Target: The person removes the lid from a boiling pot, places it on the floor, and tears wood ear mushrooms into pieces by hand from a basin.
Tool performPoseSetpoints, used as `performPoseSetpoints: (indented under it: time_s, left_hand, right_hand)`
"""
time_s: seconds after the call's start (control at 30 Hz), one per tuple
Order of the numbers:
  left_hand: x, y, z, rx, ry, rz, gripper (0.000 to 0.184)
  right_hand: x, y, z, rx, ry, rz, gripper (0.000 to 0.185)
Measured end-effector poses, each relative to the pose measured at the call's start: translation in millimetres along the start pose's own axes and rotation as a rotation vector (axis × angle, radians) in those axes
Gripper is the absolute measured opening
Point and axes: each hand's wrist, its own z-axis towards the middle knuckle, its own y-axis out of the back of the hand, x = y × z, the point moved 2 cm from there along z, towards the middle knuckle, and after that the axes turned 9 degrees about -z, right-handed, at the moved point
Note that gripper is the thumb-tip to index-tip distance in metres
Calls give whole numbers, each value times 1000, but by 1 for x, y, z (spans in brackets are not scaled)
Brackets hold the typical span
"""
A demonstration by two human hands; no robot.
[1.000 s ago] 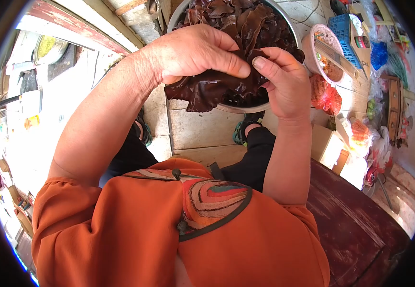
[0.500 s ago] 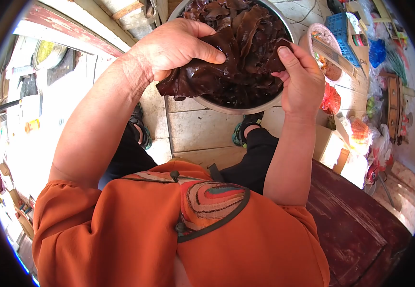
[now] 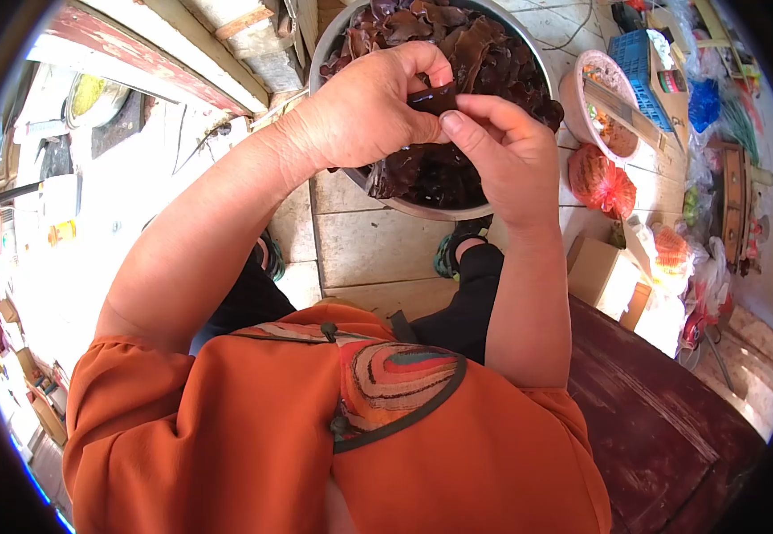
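A large metal basin (image 3: 545, 73) heaped with dark brown, wet, wavy fungus pieces (image 3: 484, 53) stands on the floor at the top centre. Above its near part, my left hand (image 3: 364, 111) pinches a dark fungus piece (image 3: 434, 98) between thumb and fingers. My right hand (image 3: 513, 160) comes in from the other side, its thumb and index finger closed on the same piece close to the left fingertips. Part of the piece is hidden behind the fingers. More fungus shows below both hands, inside the basin's near rim.
Right of the basin are a pink tub (image 3: 569, 98) with scraps and a wooden board, a blue crate (image 3: 636, 71), a red bag (image 3: 596, 178) and cardboard boxes (image 3: 598, 271). A dark red wooden surface (image 3: 654, 409) lies at the lower right.
My hands were apart half a second ago and now meet over the basin. The large fungus sheet that hung from my left hand is no longer spread there; a smaller piece shows between the fingertips.
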Motion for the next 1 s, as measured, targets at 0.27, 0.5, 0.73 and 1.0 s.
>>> performPoseSetpoints:
  time_s: [0.27,0.5,0.73,1.0]
  left_hand:
    - [-2,11,-1,57,337,-239,25]
    - [-2,5,-2,89,242,-148,18]
    - [-7,5,-4,117,137,41,18]
    - [-3,-5,-6,-34,221,-251,14]
  right_hand:
    - [-7,14,4,-125,-16,184,15]
    - [5,7,-1,91,-176,282,18]
    - [2,6,-2,63,-117,135,14]
    - [2,4,-4,68,-50,196,13]
